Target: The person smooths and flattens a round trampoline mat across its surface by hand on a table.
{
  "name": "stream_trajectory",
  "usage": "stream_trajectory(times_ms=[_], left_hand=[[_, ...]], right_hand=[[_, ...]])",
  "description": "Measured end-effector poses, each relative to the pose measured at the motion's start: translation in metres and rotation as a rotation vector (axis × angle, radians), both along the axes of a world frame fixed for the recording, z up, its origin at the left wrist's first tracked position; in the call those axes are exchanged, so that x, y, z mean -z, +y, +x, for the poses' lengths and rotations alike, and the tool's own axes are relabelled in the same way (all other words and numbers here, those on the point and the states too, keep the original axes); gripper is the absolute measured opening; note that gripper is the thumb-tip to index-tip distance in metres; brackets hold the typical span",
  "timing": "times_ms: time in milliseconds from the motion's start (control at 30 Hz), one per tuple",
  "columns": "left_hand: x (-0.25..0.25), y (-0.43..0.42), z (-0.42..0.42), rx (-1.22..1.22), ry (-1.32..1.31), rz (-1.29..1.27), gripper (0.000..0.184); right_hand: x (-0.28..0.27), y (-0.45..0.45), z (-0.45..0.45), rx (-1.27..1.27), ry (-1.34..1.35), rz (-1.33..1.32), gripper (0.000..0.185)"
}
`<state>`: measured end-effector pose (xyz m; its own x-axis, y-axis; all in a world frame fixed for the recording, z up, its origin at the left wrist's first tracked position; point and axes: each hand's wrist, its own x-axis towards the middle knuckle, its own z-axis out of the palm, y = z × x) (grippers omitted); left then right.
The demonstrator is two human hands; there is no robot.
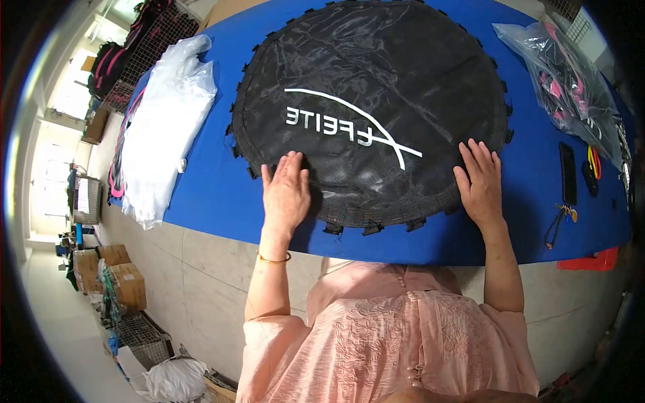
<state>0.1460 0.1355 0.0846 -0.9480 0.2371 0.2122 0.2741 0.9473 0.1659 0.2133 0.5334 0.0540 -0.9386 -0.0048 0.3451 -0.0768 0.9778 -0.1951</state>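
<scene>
Mat (373,107) mid-surface (225,195), plastic sheeting (168,121) left of it, filled bag (571,84) right. Small items (568,174) on surface right of mat, nearer than bag. Boxes (127,283) on floor (208,289), left of surface.

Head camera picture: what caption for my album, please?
Left hand and right hand rest on a round black mat atop a blue table.

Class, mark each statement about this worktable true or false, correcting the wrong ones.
1. The left hand and right hand both touch the black mat. True.
2. The white plastic lies right of the black mat. False: it lies left.
3. The clear bag contains pink items. True.
4. The bracelet is on the right wrist. False: it's on the left.
5. The black mat is square. False: it's round.
</scene>
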Motion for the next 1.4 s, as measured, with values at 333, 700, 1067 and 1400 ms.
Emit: stream_trajectory(times_ms=[333, 700, 1067, 1400], left_hand=[[-0.019, 0.030, 0.069, 0.215, -0.077, -0.002, 0.044], [-0.018, 0.047, 0.076, 0.213, -0.092, 0.001, 0.046], [-0.015, 0.097, 0.089, 0.469, -0.209, 0.181, 0.051], [0.000, 0.095, 0.087, 0.464, -0.114, 0.115, 0.055]], right_hand=[[0.000, 0.001, -0.001, -0.002, -0.007, 0.011, 0.047], [-0.003, 0.000, 0.000, -0.004, 0.018, -0.021, 0.046], [-0.004, -0.002, -0.001, -0.013, 0.044, -0.027, 0.046], [-0.018, -0.008, 0.006, -0.067, 0.082, -0.039, 0.043]])
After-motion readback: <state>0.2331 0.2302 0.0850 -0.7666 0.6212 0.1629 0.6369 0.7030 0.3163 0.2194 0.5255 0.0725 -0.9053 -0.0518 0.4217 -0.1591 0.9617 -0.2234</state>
